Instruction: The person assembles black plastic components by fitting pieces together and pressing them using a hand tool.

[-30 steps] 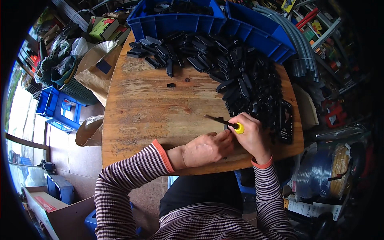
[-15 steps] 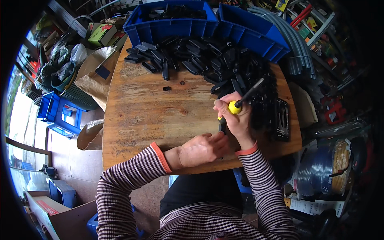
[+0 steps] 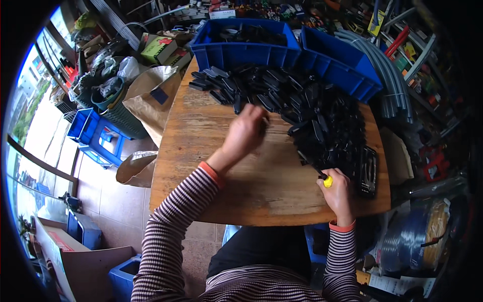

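My right hand (image 3: 336, 195) is closed round a screwdriver with a yellow and black handle (image 3: 328, 181). Its dark shaft points away and to the left, toward the near edge of a heap of long black plastic pieces (image 3: 322, 118). Over the middle of the wooden table, my left hand (image 3: 242, 133) is slightly blurred, with its fingers curled together. Something dark shows at the fingertips, mostly hidden, and I cannot make out what it is. That hand is just in front of the heap's left part.
Behind the heap stand two blue plastic bins (image 3: 246, 54), the left one holding black parts. A flat black case (image 3: 369, 172) lies at the right edge of the wooden table (image 3: 196, 151). Paper bags (image 3: 153, 98) stand left of the table, and grey tubing (image 3: 395, 95) hangs at the right.
My hands have moved apart: the left went away from me to the table's middle, the right lowered to the right. The screwdriver's shaft swung from far right to far left. The view shifted too.
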The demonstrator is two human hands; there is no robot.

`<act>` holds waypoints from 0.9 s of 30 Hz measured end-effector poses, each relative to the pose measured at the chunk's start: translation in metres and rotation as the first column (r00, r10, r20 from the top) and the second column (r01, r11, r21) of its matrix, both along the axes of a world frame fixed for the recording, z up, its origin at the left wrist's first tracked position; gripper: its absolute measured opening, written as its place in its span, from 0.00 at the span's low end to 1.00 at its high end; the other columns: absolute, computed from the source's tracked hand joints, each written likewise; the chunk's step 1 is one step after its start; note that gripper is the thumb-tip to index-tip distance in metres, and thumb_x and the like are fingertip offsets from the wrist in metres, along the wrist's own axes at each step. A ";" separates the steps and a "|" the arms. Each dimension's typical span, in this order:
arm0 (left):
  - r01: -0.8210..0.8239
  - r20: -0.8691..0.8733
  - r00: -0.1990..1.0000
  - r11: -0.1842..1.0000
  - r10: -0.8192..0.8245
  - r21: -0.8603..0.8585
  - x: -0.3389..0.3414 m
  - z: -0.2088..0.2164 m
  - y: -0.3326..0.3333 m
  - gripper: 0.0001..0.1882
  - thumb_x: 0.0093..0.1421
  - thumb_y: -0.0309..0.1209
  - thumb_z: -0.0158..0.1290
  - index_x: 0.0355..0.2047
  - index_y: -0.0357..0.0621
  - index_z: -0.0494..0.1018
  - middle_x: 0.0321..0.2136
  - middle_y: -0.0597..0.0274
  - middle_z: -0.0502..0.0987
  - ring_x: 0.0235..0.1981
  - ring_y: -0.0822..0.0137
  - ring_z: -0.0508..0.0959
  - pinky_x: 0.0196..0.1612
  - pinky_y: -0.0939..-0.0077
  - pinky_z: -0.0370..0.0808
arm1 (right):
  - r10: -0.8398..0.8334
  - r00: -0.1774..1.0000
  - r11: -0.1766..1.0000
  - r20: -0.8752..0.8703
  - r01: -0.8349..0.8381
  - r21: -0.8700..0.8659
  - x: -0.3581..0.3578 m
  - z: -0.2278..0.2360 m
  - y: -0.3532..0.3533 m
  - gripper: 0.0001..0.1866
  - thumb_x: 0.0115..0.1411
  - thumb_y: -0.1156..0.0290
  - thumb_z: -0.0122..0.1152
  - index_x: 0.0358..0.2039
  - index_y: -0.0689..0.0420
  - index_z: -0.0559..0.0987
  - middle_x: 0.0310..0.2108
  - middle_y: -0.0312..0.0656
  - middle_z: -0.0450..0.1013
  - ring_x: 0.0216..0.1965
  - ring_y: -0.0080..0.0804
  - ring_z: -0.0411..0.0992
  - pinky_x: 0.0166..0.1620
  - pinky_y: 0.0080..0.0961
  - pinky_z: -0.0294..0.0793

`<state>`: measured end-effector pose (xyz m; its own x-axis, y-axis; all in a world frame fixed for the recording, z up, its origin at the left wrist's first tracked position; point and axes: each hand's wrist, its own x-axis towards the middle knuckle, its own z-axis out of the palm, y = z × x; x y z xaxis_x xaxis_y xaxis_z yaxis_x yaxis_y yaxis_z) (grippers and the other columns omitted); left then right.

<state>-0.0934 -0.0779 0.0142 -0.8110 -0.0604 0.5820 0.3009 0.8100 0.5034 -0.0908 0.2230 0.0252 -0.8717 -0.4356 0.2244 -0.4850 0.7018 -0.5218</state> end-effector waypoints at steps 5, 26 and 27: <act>-0.399 0.041 0.911 0.901 0.411 -0.170 -0.034 -0.014 -0.052 0.12 0.54 0.30 0.55 0.37 0.39 0.69 0.32 0.48 0.74 0.34 0.48 0.78 0.36 0.57 0.75 | 0.006 0.998 1.000 -0.063 -0.005 0.019 0.001 -0.001 -0.003 0.11 0.49 0.75 0.68 0.32 0.62 0.75 0.30 0.48 0.75 0.32 0.50 0.75 0.35 0.33 0.73; 0.157 0.148 0.985 0.785 -0.084 -0.599 0.090 -0.005 0.076 0.20 0.53 0.28 0.52 0.47 0.38 0.69 0.39 0.53 0.69 0.38 0.59 0.70 0.38 0.68 0.73 | -0.016 0.996 0.929 -0.088 -0.017 -0.370 0.019 0.009 -0.007 0.12 0.53 0.74 0.70 0.31 0.61 0.73 0.19 0.43 0.70 0.19 0.27 0.67 0.27 0.23 0.69; 0.184 0.181 0.978 0.823 -0.101 -0.537 0.092 -0.002 0.076 0.21 0.52 0.28 0.52 0.48 0.37 0.69 0.39 0.53 0.69 0.38 0.58 0.71 0.39 0.68 0.73 | -0.018 0.996 0.930 -0.087 -0.016 -0.368 0.018 0.007 -0.009 0.12 0.53 0.74 0.70 0.31 0.61 0.73 0.19 0.43 0.70 0.19 0.27 0.67 0.27 0.23 0.69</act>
